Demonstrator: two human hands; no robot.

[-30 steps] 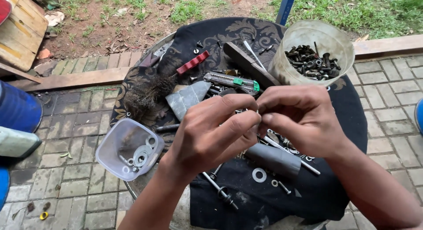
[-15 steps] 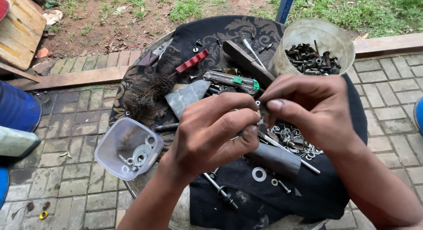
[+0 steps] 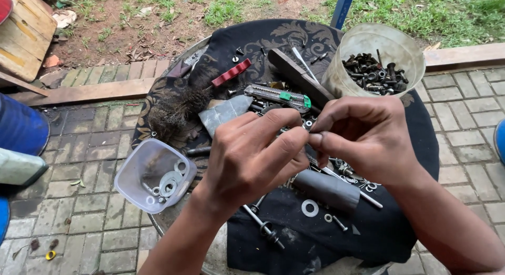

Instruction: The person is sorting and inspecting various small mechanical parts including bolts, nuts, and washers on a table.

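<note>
My left hand (image 3: 255,154) and my right hand (image 3: 368,138) meet fingertip to fingertip above a round table draped in a black patterned cloth (image 3: 294,38). Both pinch one small metal part between thumbs and forefingers; the fingers hide most of it, so I cannot tell its kind. Below the hands lie a grey tube (image 3: 329,190), a white washer (image 3: 310,207), long bolts (image 3: 263,227) and loose screws.
A clear bucket of dark nuts and bolts (image 3: 379,59) stands at the back right. A small clear tub with washers (image 3: 155,175) sits at the table's left edge. A brush with a red handle (image 3: 200,96), a utility knife (image 3: 279,96) and a trowel blade (image 3: 223,113) lie behind the hands. Blue containers (image 3: 18,130) stand on the paving at left.
Both hands stay together over the cloth; the fingers have shifted slightly around the small part, with my right hand's fingertips now pressed closer to my left thumb.
</note>
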